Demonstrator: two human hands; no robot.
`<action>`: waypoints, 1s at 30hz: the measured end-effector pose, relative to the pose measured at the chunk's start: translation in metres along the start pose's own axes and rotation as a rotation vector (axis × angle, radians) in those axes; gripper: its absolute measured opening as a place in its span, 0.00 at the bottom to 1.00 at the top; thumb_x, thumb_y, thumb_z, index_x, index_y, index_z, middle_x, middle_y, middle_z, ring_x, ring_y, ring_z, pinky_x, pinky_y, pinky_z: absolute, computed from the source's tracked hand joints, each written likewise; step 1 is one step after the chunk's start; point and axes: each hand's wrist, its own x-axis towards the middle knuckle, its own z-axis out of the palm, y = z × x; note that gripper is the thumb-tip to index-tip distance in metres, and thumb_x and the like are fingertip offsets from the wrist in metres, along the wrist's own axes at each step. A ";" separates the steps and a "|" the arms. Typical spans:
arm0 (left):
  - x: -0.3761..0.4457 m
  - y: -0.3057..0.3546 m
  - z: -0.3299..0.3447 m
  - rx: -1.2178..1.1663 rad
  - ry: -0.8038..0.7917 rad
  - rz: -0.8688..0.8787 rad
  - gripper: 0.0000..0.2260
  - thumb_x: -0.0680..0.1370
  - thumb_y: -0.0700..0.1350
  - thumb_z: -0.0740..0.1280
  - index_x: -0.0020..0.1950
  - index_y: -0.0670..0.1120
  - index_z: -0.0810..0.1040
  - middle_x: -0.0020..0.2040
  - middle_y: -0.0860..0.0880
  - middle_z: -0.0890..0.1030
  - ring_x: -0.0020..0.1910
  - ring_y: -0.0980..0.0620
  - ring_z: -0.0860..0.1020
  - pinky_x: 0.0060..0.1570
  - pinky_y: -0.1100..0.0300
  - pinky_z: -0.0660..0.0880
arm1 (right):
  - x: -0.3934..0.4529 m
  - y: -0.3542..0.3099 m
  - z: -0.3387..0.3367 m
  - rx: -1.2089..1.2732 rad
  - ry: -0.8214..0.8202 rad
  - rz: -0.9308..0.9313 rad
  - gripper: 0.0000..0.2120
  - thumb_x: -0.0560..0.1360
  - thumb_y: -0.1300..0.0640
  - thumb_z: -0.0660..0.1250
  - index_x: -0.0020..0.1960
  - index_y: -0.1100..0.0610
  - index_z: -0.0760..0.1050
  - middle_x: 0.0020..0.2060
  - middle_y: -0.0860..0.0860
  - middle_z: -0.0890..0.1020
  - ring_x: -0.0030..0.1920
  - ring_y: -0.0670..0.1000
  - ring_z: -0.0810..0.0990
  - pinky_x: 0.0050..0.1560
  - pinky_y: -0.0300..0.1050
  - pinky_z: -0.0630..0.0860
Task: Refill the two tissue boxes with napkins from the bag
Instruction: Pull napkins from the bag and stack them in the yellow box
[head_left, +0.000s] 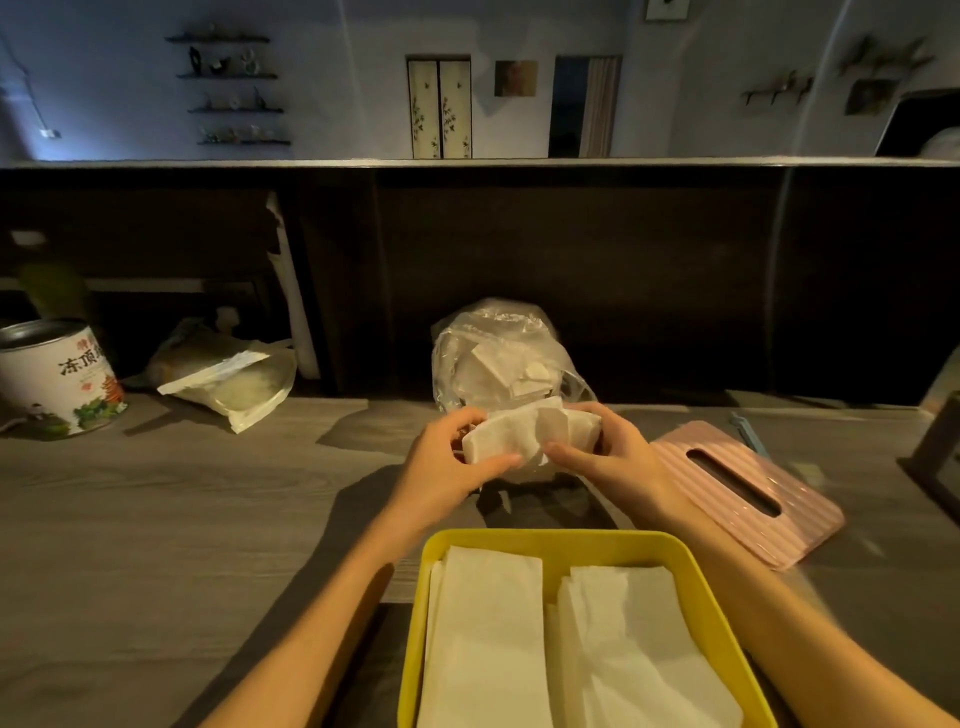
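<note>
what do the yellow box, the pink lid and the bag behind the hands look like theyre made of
Yellow box: likely moulded plastic, smooth and matte, with an even rounded rim.
Pink lid: probably plastic too, ribbed with moulded grooves and a cut slot.
Bag: thin clear plastic film, crinkled and glossy, with napkins showing through.

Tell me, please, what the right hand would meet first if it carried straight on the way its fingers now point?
The right hand points leftward at the stack of napkins it holds, and just beyond that the left hand, gripping the same stack. Depth is hard to judge, but nothing else seems to lie between them.
</note>
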 end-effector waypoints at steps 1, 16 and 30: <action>0.000 -0.002 0.001 0.008 -0.004 -0.010 0.17 0.73 0.47 0.78 0.59 0.50 0.79 0.52 0.53 0.81 0.49 0.63 0.79 0.40 0.72 0.76 | -0.001 0.002 0.002 -0.037 0.000 -0.033 0.22 0.75 0.55 0.76 0.65 0.43 0.73 0.59 0.47 0.80 0.57 0.48 0.83 0.50 0.43 0.84; 0.000 -0.009 0.002 -0.073 -0.059 -0.077 0.18 0.71 0.44 0.79 0.59 0.53 0.78 0.56 0.51 0.79 0.54 0.54 0.79 0.45 0.63 0.80 | -0.002 0.007 0.007 -0.512 0.016 -0.255 0.21 0.75 0.53 0.76 0.64 0.45 0.73 0.64 0.42 0.75 0.61 0.42 0.75 0.61 0.40 0.77; 0.000 -0.004 0.023 -0.226 0.108 -0.075 0.15 0.73 0.51 0.76 0.56 0.49 0.77 0.52 0.52 0.81 0.51 0.56 0.80 0.44 0.67 0.78 | -0.005 0.008 0.031 -0.063 -0.043 0.006 0.39 0.73 0.62 0.76 0.76 0.43 0.61 0.72 0.47 0.67 0.72 0.51 0.69 0.62 0.41 0.76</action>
